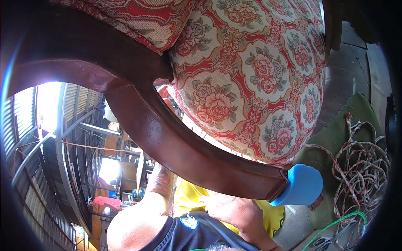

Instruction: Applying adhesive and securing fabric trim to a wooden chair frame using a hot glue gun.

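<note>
A cushion [234,83] in red and cream floral cloth fills the upper middle. Along it runs a curved dark brown wooden chair arm [184,154]. A blue band or sleeve [300,186] surrounds its lower right end, with a small brown tip showing below. My right hand [234,209] is below the wood, fingers curled and mostly hidden; what they hold cannot be made out. A tattooed arm [161,182], apparently my left, passes behind the wood. A bit of my left hand [165,95] seems to show in the gap beside the cushion; its grip is hidden.
Tangled red-and-white rope [360,167] lies at the right on green cloth [356,108]. A green cord [335,221] and scissors [322,241] are below it. Yellow cloth [188,192] and dark shorts [201,232] sit low in view. A person in red [106,203] is far left.
</note>
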Available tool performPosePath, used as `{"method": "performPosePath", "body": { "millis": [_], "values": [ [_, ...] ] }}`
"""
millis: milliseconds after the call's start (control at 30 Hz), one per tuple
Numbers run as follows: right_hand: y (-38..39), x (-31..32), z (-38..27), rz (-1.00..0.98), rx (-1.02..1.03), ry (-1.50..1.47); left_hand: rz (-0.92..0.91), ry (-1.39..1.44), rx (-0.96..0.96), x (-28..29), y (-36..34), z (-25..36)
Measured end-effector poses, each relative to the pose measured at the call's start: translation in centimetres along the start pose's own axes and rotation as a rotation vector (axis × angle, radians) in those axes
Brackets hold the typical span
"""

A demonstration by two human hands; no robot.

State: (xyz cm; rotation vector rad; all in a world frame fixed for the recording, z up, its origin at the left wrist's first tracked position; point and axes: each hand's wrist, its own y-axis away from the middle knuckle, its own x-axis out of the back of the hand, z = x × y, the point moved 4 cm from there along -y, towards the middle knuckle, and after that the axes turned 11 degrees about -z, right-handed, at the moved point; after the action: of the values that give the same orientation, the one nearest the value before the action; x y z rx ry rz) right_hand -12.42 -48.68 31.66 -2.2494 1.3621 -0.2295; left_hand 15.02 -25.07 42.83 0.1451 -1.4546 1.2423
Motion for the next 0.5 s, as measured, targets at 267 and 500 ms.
{"method": "performPosePath", "body": {
  "millis": [267, 500],
  "values": [
    [0.0, 0.0, -1.1, -0.054, -0.207, -0.163, -0.015, -0.145, -0.026, 0.6, -0.2, 0.9],
    [-1.9, -3.5, 1.2, -0.026, -0.058, 0.516, -0.029, -0.234, -0.064, 0.2, -1.0, 2.2]
  ]
}}
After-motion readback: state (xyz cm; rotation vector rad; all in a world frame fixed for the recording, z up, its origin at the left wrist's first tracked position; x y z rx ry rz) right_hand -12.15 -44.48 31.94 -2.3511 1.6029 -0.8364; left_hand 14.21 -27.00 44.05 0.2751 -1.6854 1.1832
